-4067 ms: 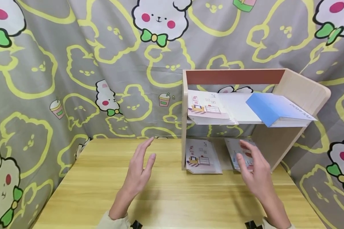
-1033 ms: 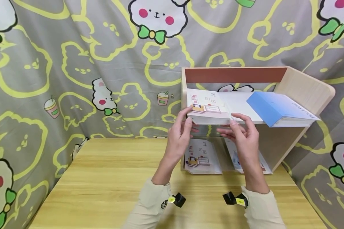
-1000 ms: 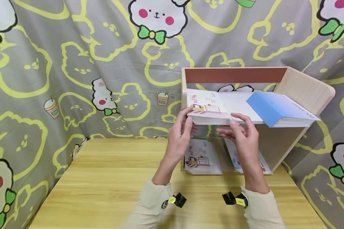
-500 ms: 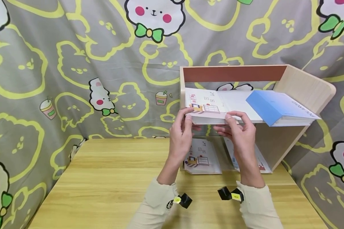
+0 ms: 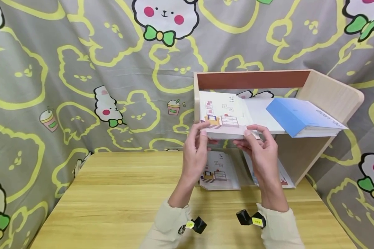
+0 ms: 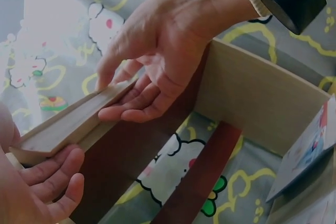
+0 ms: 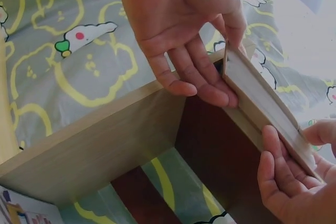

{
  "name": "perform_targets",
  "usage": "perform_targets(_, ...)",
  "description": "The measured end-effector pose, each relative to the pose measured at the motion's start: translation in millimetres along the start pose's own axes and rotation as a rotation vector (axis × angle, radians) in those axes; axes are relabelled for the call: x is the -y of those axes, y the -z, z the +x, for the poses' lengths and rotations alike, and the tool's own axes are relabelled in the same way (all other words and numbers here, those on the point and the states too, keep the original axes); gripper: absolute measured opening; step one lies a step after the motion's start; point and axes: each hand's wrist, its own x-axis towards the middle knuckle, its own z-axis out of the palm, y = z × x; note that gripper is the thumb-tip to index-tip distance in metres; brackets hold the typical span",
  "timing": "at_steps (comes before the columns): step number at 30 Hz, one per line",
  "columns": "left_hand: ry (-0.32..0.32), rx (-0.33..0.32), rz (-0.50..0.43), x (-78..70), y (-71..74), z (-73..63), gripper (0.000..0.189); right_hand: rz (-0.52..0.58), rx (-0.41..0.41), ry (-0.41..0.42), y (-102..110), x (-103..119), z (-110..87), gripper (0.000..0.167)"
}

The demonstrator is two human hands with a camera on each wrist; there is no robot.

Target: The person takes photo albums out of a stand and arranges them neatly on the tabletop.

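Observation:
A thick book (image 5: 225,107) with a furniture drawing on its white cover lies at the left of the upper shelf, its near edge sticking out past the board. My left hand (image 5: 194,157) pinches its near left corner, thumb at the page edge and other fingers beneath. At the near right corner my right hand (image 5: 263,157) pinches it likewise. Both wrist views show the page edge of the book (image 6: 79,121) between the two hands, seen from below. A blue book (image 5: 308,116) rests to the right on the same shelf, apart from the hands.
The wooden desktop bookshelf (image 5: 327,93) stands at the back right of the wood-grain table (image 5: 121,193). On its lower level lie a similar white book (image 5: 219,173) and another book (image 5: 285,178), partly hidden by the right forearm. A patterned curtain (image 5: 137,65) hangs behind.
Earliest, both hands hovered apart over the table; they have since reached the book and gripped its near corners. Over the last half second the book has come slightly toward me and its cover tilts more into view.

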Motion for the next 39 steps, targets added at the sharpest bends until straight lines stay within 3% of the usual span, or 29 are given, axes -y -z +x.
perform_targets(16, -0.011, 0.132, -0.019, 7.9, 10.5, -20.3, 0.033, 0.062, 0.048, 0.060, 10.2, -15.4, -19.4, 0.027)
perform_targets(25, -0.034, 0.176, -0.096, 11.0, 12.2, -24.0, 0.033, 0.134, 0.156, 0.104, 25.3, -28.5, -25.1, 0.024)
perform_targets(39, -0.050, 0.191, -0.185, 24.1, 19.7, -35.0, 0.043, 0.019, 0.212, 0.133, 38.3, -33.5, -27.4, 0.033)
